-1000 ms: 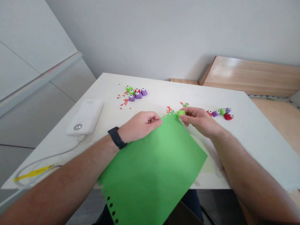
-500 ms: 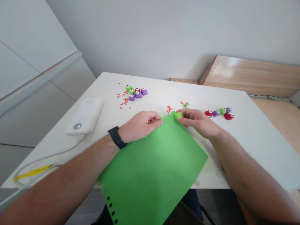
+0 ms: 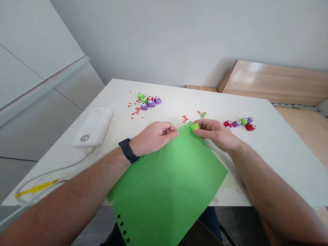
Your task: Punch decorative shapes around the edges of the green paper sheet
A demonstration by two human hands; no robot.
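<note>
A sheet of green paper (image 3: pixel 171 174) hangs over the table's front edge, with a row of small punched shapes along its left edge. My left hand (image 3: pixel 156 136), wearing a dark watch, pinches the paper's upper left edge between thumb and fingers. My right hand (image 3: pixel 214 131) is closed around a green craft punch (image 3: pixel 195 127), which sits at the paper's far corner. A few punched holes show on the edge between my hands. Small orange and green paper bits (image 3: pixel 203 114) lie just beyond the corner.
Several coloured craft punches (image 3: pixel 151 101) cluster at the back left beside scattered orange bits (image 3: pixel 137 110). More punches (image 3: pixel 243 121) lie right of my right hand. A white power bank (image 3: pixel 93 127) with a cable is at the left of the white table (image 3: pixel 279 147).
Almost nothing differs. Both hands keep their hold on the paper and the green punch, and the paper has shifted very slightly.
</note>
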